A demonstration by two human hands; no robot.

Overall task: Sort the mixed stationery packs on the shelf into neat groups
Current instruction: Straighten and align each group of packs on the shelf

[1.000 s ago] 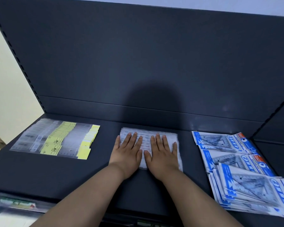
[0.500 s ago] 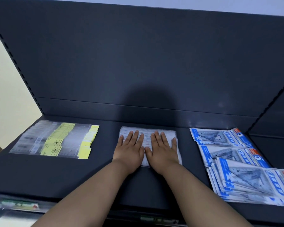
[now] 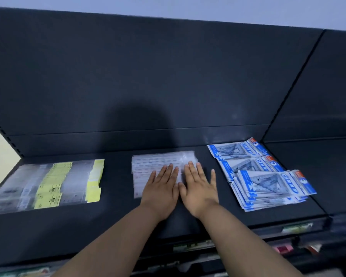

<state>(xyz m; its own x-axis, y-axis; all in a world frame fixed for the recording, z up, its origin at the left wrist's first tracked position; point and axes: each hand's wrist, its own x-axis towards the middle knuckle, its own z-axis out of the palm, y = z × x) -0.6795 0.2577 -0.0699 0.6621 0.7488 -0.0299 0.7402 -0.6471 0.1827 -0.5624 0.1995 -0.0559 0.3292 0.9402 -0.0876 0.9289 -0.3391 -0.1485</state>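
1. L hand (image 3: 160, 189) & R hand (image 3: 199, 189), fingers straight, are pressing flat side by side on white packs (image 3: 158, 159), mid-shelf.
2. Dark shelf (image 3: 118, 220) is carrying 3 groups.
3. Yellow-label packs (image 3: 48, 184) are lying at left.
4. Blue packs (image 3: 264, 176) are fanning out at right.

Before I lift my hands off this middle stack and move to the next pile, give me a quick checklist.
1. Hands: left hand and right hand lie flat and open on the white packs: ok.
2. Middle stack squared: its front edge is hidden under the hands: cannot tell.
3. Right group: blue packs are fanned and skewed: not ok.
4. Left group: yellow-labelled packs lie apart from the others: ok.
5. Gaps: bare shelf shows between the groups: ok.
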